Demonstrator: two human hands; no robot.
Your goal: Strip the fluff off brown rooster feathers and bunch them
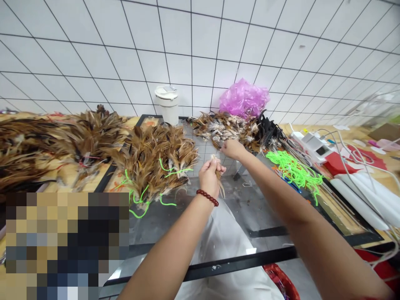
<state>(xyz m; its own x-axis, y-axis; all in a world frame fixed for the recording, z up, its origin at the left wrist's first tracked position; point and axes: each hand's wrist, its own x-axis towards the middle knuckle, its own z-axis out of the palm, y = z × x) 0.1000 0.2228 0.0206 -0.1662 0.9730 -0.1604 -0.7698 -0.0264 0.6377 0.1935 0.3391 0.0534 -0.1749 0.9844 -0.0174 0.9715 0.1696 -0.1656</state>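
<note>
Left hand (209,177) pinches slim brown feathers with pale quill ends (220,184)

The left thumb presses against curled fingers, the quills poking up above them and the thin vanes hanging below. A bracelet of round, glossy red-brown beads (207,197) circles that wrist. The right hand (233,149) is curled at the near edge of a loose, ruffled pile of brown and whitish feathers (220,125); matte black feathers (271,132) lie at its right end. Behind it sits a crumpled, translucent pink plastic bag (245,98). Left of the hands, a thick, glossy heap of brown feathers (150,146) has bright green cords (169,204) trailing from it; a tangled mound of neon-green cord (292,168) lies to the right. Both rest on a dark, reflective glass tabletop (156,233).

The right fingertips are hidden, so I cannot tell whether they grip anything. Coarse pixels cover the lower left, and both forearms are cut off below
</note>
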